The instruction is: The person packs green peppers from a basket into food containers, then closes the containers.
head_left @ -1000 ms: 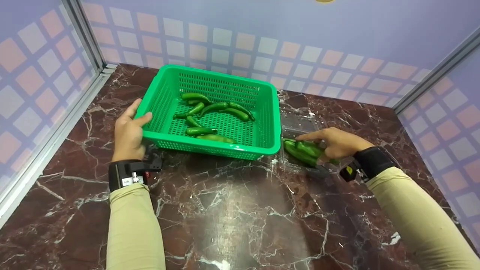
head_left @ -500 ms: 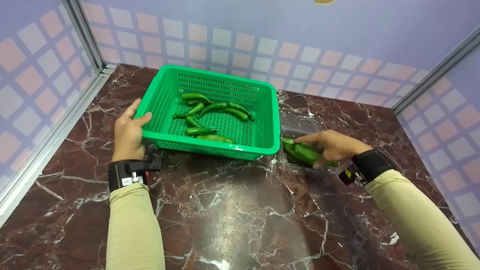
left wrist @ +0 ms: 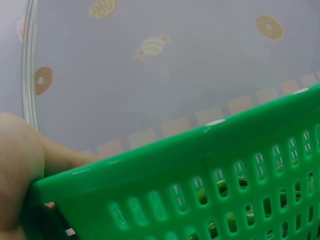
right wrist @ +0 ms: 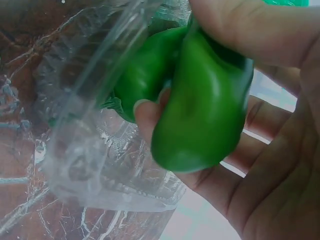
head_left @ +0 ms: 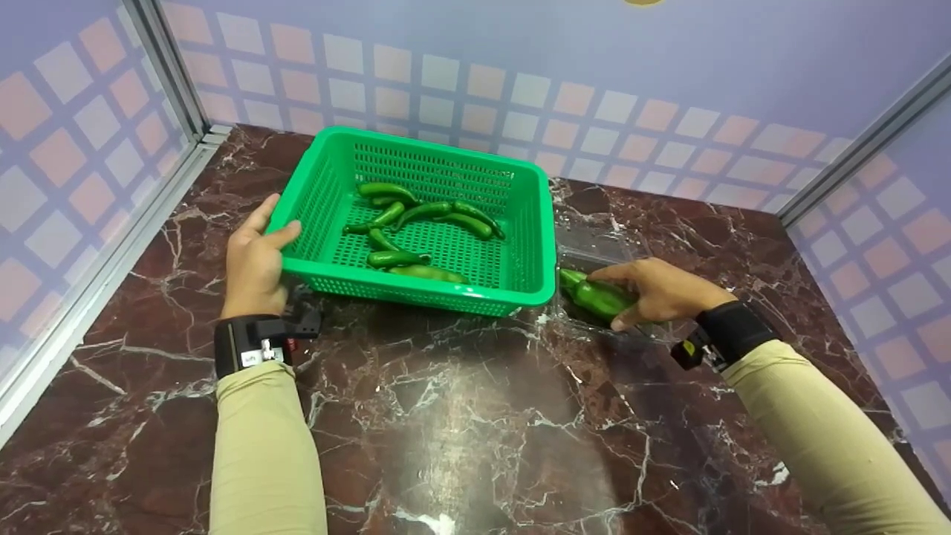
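Observation:
My left hand (head_left: pixel 256 264) grips the left rim of a green plastic basket (head_left: pixel 416 293), thumb over the edge. In the left wrist view the basket's slotted wall (left wrist: pixel 165 192) fills the lower part. Several long green chili peppers (head_left: pixel 397 258) lie on the basket floor. Right of the basket, my right hand (head_left: pixel 661 290) holds a green pepper (head_left: pixel 602 299) over a clear plastic container (head_left: pixel 591 241). In the right wrist view thumb and curled fingers are round this shiny pepper (right wrist: pixel 202 105). Another green pepper (right wrist: pixel 145 67) lies behind it in the container (right wrist: pixel 80 165).
Everything stands on a dark red marbled tabletop (head_left: pixel 461 416). A lilac wall (head_left: pixel 594 67) with pink and white squares rises behind it, with side panels at left and right. The basket's right end sits close beside the clear container.
My right index finger has drawn back from its outstretched pose, and the hand has taken hold of a pepper, which has turned slightly. My left hand and the basket have stayed in place.

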A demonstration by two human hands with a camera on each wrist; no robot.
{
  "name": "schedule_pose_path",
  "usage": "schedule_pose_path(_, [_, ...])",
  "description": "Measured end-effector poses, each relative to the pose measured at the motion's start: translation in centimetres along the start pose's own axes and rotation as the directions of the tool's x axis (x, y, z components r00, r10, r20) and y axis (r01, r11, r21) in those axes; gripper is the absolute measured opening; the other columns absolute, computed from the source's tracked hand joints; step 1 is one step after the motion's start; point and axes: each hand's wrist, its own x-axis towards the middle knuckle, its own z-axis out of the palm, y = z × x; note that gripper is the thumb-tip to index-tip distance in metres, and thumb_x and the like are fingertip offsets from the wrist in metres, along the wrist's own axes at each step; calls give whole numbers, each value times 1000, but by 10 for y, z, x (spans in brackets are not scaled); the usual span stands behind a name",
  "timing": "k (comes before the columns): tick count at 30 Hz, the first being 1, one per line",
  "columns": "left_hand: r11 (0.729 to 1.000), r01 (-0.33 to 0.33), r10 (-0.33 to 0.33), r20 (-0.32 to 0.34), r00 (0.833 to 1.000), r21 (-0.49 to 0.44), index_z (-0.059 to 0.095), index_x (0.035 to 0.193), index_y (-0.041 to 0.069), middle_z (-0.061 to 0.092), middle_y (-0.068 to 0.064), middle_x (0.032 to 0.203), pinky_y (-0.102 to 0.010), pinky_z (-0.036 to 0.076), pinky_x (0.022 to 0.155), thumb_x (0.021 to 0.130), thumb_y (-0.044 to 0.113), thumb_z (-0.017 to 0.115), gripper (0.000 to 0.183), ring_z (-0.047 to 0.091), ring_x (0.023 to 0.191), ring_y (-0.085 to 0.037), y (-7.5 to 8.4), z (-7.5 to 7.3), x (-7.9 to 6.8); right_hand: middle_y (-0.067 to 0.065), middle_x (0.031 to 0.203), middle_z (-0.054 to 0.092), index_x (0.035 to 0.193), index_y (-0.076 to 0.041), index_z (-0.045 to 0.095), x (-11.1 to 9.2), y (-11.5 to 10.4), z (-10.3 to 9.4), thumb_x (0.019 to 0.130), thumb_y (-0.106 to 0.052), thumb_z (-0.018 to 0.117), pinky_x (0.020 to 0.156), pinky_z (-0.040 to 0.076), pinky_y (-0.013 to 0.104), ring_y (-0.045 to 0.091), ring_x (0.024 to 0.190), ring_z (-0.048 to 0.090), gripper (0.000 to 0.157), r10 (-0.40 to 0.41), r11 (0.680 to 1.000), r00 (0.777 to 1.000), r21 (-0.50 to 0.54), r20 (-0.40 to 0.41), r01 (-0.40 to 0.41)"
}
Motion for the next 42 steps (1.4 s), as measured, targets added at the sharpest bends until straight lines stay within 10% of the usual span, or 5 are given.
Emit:
schedule_pose_path(14, [1000,-11,11,-7,1000,1,34,163,15,45,-5,156,-19,57,92,105,4,58,64,60,114,-10,-2,1,0,6,92,74,137,1,62,-1,4,2,81,1,73,81,60,36,15,82,66,57,9,998,1000,69,-2,-9])
schedule_pose_path(23, [1000,-4,4,-28,1000,2,38,162,17,37,-8,164,-18,58,88,104,2,58,63,60,109,-9,-3,2,1,4,82,71,116,-7,72,0,5,7,86,-15,83,66,57,27,13,70,62,34,23,998,999,63,44,-26])
schedule_pose_path(35, [1000,-4,4,-23,1000,-24,39,161,15,56,4,128,-19,59,82,103,1,58,63,62,101,-10,-3,1,2,3,77,73,110,-5,76,3,4,11,82,-12,86,64,58,30,11,65,63,31,-9,1000,1000,10,-7,9])
schedule_pose_path(42, [1000,-17,17,-25,1000,9,38,162,15,43,-5,158,-18,57,88,104,1,58,63,59,110,-9,0,1,2,0,71,72,94,-9,79,7,-1,15,75,-9,88,60,55,29,8,59,59,21,-61,996,994,-72,-87,55])
